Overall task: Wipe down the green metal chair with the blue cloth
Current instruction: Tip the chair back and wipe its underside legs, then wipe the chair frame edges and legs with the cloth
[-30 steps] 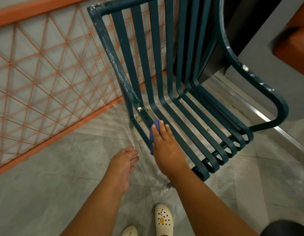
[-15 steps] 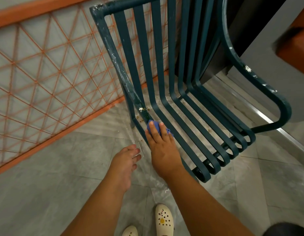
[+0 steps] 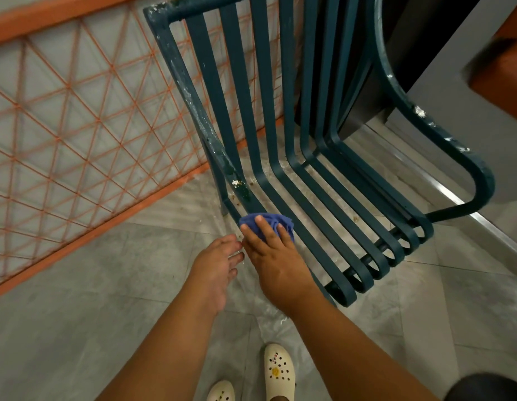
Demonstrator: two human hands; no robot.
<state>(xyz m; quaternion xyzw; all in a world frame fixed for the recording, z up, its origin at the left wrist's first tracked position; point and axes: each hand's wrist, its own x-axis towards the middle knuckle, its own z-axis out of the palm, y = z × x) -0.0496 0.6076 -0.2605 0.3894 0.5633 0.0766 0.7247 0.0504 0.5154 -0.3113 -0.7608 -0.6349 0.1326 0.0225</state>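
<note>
On the seat's left rail, right hand (image 3: 276, 257) presses blue cloth (image 3: 267, 222) flat against green metal chair (image 3: 324, 209), left hand (image 3: 215, 267) open, empty; firm strokes toward the white speck (image 3: 235, 183) would serve best.

Chair (image 3: 280, 140) slats run close together; gaps between them narrow, floor (image 3: 78, 285) visible through. Right hand (image 3: 276, 261) presses cloth (image 3: 269, 222) on seat's left edge, covering that corner. Left hand (image 3: 215, 264) hangs just beside it, over bare floor left of chair. Orange lattice railing (image 3: 78, 125) closes off left side, near chair's back leg. Grey wall (image 3: 454, 96) and curved armrest (image 3: 442, 140) bound right side. Shoes (image 3: 279, 371) on floor below, well apart from chair.
</note>
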